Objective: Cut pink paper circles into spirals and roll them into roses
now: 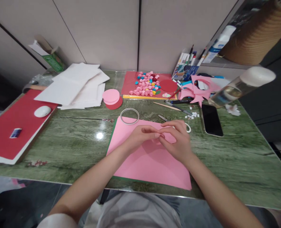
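My left hand [140, 136] and my right hand [179, 141] meet above a pink paper sheet [152, 167]. Their fingertips pinch a small pink paper piece [157, 141], mostly hidden by the fingers and hard to tell from the sheet below. Green paper shows along the sheet's left and front edges. Scissors lie behind my right hand, with a blade [162, 117] and a white handle [188, 127] peeking out. A tape roll [129, 116] rests on the sheet's far left corner. Beyond it sit pink and red paper circles [111, 96], stacked off-centre.
At the back, a heap of small pink, blue and yellow curled pieces [146, 84] lies on red paper. White sheets [71, 84] and a red folder with a mouse [42, 111] are left. On the right are a phone [212, 120], a clear bottle [240, 87] and pink scraps [195, 90].
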`<act>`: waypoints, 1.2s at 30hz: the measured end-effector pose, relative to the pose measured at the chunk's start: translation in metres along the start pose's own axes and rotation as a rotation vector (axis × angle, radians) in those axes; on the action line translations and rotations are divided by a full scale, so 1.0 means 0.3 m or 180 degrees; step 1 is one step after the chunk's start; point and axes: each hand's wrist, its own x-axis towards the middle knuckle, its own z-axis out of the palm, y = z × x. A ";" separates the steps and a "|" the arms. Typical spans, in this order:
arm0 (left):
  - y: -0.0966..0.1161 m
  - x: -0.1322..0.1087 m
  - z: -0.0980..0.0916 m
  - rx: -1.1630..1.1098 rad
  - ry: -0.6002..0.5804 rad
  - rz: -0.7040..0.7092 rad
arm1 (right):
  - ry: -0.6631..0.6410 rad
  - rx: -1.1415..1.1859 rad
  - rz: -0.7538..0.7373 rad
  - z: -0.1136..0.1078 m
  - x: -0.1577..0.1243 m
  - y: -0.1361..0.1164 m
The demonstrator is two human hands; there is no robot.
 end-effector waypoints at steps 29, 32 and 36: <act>-0.002 0.008 -0.018 0.0123 -0.0210 0.0018 | 0.0159 -0.0153 -0.0118 0.007 -0.009 -0.001; -0.015 0.008 -0.012 -0.0146 -0.0278 -0.0071 | 0.0217 -0.0075 -0.0108 0.012 -0.010 -0.005; -0.009 0.003 -0.009 -0.0216 -0.0385 -0.0114 | 0.0247 0.0161 -0.0042 0.009 -0.007 -0.008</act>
